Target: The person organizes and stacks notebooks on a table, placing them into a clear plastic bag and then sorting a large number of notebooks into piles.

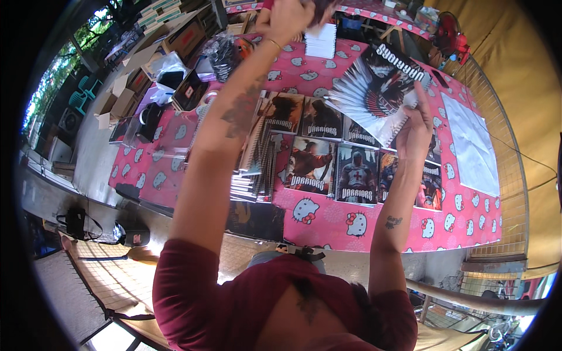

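Note:
My right hand (pixel 414 126) grips a spiral-bound notebook (pixel 383 93) with a dark illustrated cover and pale feather-like shapes, tilted above the table. Stretched far forward, my left hand (pixel 288 20) is at the top edge, beside something dark red and blurred; its fingers are smeared, and whether it holds anything is unclear. Below my hands, several illustrated notebooks, among them one with a knight cover (pixel 356 174) and one with a red-clad figure (pixel 310 165), lie in rows. Left of them stands a stack of spiral notebooks (pixel 256 167), partly behind my left arm.
A pink cartoon-cat cloth (pixel 328 231) covers the table. White sheets (pixel 473 146) lie at the right, with a red fan (pixel 449 32) beyond. An open ruled notepad (pixel 320 41) rests at the far side. Cardboard boxes (pixel 184 35) and a black plastic bag (pixel 221 55) crowd the left.

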`<action>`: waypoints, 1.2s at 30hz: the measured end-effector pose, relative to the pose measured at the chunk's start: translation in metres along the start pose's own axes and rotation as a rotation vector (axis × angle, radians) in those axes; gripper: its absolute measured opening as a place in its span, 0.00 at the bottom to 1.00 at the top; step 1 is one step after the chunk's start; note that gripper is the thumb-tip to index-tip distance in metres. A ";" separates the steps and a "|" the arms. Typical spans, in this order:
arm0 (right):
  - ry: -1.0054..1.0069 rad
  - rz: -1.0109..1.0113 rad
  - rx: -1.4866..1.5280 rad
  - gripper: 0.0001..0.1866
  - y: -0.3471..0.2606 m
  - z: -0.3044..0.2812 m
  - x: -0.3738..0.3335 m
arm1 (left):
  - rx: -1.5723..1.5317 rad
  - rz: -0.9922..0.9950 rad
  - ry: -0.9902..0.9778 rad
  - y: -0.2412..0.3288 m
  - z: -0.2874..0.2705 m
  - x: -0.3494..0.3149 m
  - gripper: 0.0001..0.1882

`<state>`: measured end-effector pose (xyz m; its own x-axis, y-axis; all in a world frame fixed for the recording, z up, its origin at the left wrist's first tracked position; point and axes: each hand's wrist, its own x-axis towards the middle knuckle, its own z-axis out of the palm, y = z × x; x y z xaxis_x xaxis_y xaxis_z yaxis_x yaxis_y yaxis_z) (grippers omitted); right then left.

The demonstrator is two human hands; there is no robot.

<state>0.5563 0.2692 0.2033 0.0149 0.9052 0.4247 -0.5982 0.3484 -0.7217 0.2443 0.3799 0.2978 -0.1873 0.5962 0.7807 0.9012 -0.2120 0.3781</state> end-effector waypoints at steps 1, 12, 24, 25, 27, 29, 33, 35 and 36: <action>-0.046 0.025 0.035 0.31 -0.001 0.024 -0.011 | -0.001 0.172 0.205 0.009 -0.051 0.020 0.07; -0.439 -0.110 -0.866 0.32 0.206 0.149 -0.105 | 0.510 0.854 -0.341 -0.028 -0.241 -0.120 0.10; 0.012 0.317 -1.748 0.39 0.175 -0.232 0.018 | -0.424 0.500 0.240 0.075 -0.183 -0.285 0.08; -0.039 0.392 -1.797 0.40 0.173 -0.263 0.032 | -0.474 0.519 0.011 0.102 -0.146 -0.292 0.09; -0.334 0.515 -1.842 0.41 0.172 -0.295 0.038 | -0.489 0.304 -0.258 0.144 -0.044 -0.291 0.17; -0.551 0.386 -1.758 0.34 0.171 -0.279 0.033 | -0.491 0.135 -0.350 0.150 0.064 -0.279 0.19; -0.592 0.250 -1.623 0.29 0.146 -0.308 0.073 | -0.284 0.235 -0.710 0.121 0.242 -0.261 0.28; -0.098 0.167 -1.858 0.33 0.119 -0.347 0.102 | -0.023 0.338 -0.865 0.101 0.279 -0.247 0.34; 0.146 0.254 -1.955 0.42 0.105 -0.391 0.114 | 0.096 0.414 -0.941 0.098 0.297 -0.242 0.38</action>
<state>0.8079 0.5041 -0.0378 0.2012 0.9429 0.2656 0.9458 -0.1163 -0.3033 0.4945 0.4451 -0.0016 0.4894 0.8638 0.1201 0.8605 -0.5006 0.0942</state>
